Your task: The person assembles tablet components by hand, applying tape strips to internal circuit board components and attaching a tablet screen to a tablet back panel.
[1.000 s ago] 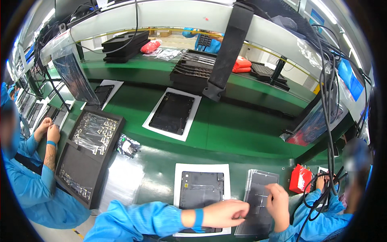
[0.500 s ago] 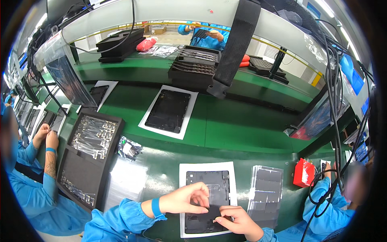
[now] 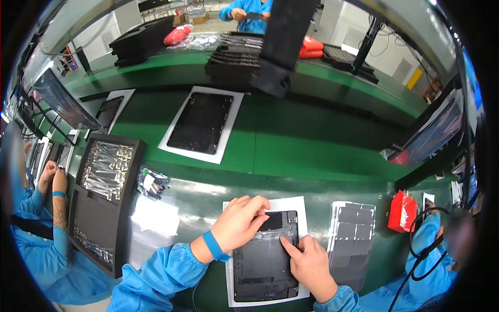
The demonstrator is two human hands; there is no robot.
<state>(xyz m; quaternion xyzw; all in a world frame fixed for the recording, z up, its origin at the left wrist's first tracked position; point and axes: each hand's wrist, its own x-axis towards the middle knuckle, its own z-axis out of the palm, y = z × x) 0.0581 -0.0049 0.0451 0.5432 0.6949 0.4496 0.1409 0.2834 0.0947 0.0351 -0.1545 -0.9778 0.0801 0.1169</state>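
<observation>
A black tablet housing (image 3: 262, 270) lies on a white sheet (image 3: 303, 208) in front of me. My left hand (image 3: 239, 223) is over its upper left part, thumb and fingers closed at the edge of a small black film piece (image 3: 272, 222). Just below that piece, a thin greyish strip (image 3: 267, 235) runs across the housing. My right hand (image 3: 313, 265) rests at the housing's right side. Its index finger is stretched out, the tip touching the housing near the strip, and its other fingers are loosely bent. Nothing shows in its grip.
Left stands a black tray (image 3: 106, 195) of flex cables, beside a small bag of parts (image 3: 152, 182) and clear sheets (image 3: 153, 221). Dark film sheets (image 3: 353, 239) lie right, near a red box (image 3: 402, 212). Another housing (image 3: 201, 124) lies farther back. Co-workers sit at both sides.
Both hands have moved up the housing from its lower middle. The black piece held between them is now near the top, and my right index finger has straightened onto the housing. The view has shifted.
</observation>
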